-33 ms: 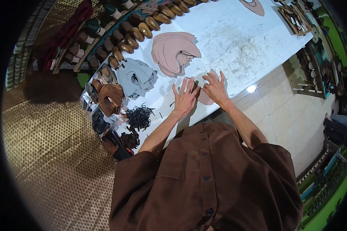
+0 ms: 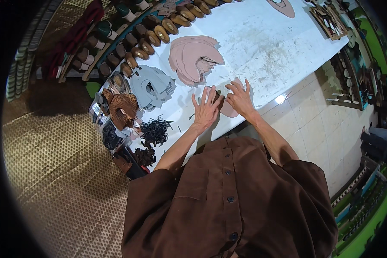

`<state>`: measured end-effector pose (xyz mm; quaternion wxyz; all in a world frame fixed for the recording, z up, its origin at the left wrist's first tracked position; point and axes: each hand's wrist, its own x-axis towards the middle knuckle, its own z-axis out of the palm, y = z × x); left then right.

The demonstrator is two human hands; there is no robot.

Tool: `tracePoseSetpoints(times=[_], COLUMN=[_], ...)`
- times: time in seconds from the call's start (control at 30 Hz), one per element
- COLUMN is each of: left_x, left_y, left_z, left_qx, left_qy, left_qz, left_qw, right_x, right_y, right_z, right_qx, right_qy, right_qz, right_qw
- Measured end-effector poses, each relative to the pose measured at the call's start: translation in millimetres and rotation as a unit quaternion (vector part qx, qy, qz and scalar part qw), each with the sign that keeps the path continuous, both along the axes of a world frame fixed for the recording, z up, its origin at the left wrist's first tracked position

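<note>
A pink shoe-upper piece (image 2: pixel 229 111) lies on the white table near its front edge, partly covered by both hands. My left hand (image 2: pixel 207 111) rests over its left side, fingers spread. My right hand (image 2: pixel 241 99) is at its right side, fingers bent and apart with their tips down on it. The two thumbs nearly meet, and a small dark patch shows between the hands; I cannot make out what it is. A stack of similar pink pieces (image 2: pixel 185 58) lies just beyond my left hand.
Grey cut pieces (image 2: pixel 144 86), brown patterned pieces (image 2: pixel 121 105) and a heap of thin black strips (image 2: pixel 155 131) lie at the left. A row of brown shoe lasts (image 2: pixel 161 33) lines the far left edge. At the far right stands a wooden tray (image 2: pixel 327 23) of tools.
</note>
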<state>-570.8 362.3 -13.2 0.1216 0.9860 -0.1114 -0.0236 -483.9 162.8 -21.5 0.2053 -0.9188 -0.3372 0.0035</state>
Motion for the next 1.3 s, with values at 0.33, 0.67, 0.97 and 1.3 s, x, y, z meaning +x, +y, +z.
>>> tracePoseSetpoints(times=[0.33,0.67,0.97,1.3], left_x=[-7.0,-11.2,-17.8,-11.3], left_y=[-6.4,-18.5,-24.2,-27.6], left_z=[-6.5,-8.5,-5.3,-0.1], left_qx=[0.022,0.008,-0.040,0.024], left_qy=[-0.007,0.004,-0.002,0.043], left_qz=[0.015,0.057,0.096,0.076], left_qw=[1.000,0.998,0.995,0.996], right_x=[-3.6,-24.3,3.7,31.5], right_y=[-3.5,-45.5,-43.7,-45.3], right_z=[10.2,10.0,4.6,14.4], right_qx=[0.008,0.019,0.025,0.004], right_qy=[0.017,-0.001,0.024,0.090], right_qz=[-0.024,-0.058,0.009,0.080], right_qw=[1.000,0.998,0.999,0.993])
